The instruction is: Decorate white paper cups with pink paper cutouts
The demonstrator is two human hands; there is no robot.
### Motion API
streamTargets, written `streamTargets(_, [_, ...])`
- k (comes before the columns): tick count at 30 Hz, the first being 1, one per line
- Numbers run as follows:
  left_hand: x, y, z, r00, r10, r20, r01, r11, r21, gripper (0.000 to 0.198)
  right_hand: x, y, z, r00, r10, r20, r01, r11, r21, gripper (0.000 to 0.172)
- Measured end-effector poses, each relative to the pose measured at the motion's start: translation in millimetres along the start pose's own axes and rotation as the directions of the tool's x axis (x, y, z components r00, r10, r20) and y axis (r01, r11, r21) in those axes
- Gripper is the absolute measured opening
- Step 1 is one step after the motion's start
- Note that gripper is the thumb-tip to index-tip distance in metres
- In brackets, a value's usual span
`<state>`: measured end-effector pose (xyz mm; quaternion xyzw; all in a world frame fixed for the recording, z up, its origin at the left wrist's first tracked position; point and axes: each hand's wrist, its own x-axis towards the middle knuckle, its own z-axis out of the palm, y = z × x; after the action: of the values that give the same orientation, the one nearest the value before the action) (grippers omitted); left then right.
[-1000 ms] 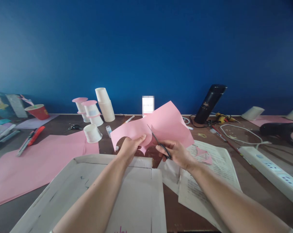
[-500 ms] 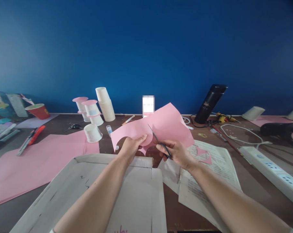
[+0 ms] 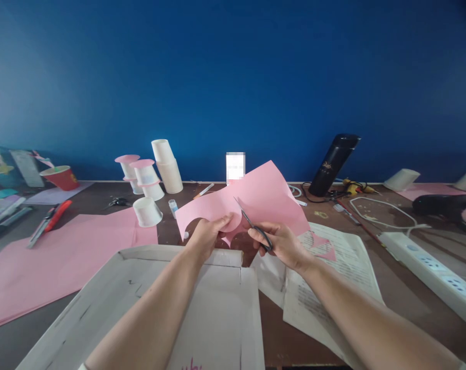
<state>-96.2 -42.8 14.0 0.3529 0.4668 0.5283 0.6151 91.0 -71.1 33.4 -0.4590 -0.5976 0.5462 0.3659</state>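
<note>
A sheet of pink paper [image 3: 267, 192] is held up above the desk, with a curved cut along its lower left edge. My left hand [image 3: 208, 236] pinches it, thumb on top, at a rounded part near the cut. My right hand [image 3: 275, 241] is closed around the dark handles of a pair of scissors [image 3: 246, 218]. The scissor blades lie against the paper, pointing up and left, just right of my left thumb. Below my right wrist, small pink scraps [image 3: 325, 252] lie on a printed page [image 3: 356, 252].
A white box [image 3: 217, 308] lies in front of me. Pink sheets [image 3: 82, 246] with a red utility knife [image 3: 57, 216] are left. Paper cups [image 3: 147, 212] and a taller cup stack [image 3: 169, 174] stand behind. A black bottle [image 3: 333, 164] and a power strip [image 3: 433, 272] are right.
The pink paper has shifted very slightly in my hands, and the scissors have moved a touch to the left against it. Both hands keep their holds.
</note>
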Motion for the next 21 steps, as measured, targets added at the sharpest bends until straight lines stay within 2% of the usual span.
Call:
streamTargets(6, [-0.9, 0.3, 0.1, 0.999, 0.011, 0.036, -0.01, 1.0, -0.023, 0.037, 1.3, 3.0, -1.8, 1.0, 0.007, -0.012, -0.007, 1.0, 0.022, 0.039])
streamTargets(21, [-2.9, 5.3, 1.6, 1.0, -0.014, -0.018, 0.014, 0.999, -0.03, 0.034, 1.1, 2.1, -3.8, 1.0, 0.01, 0.001, -0.01, 1.0, 0.024, 0.036])
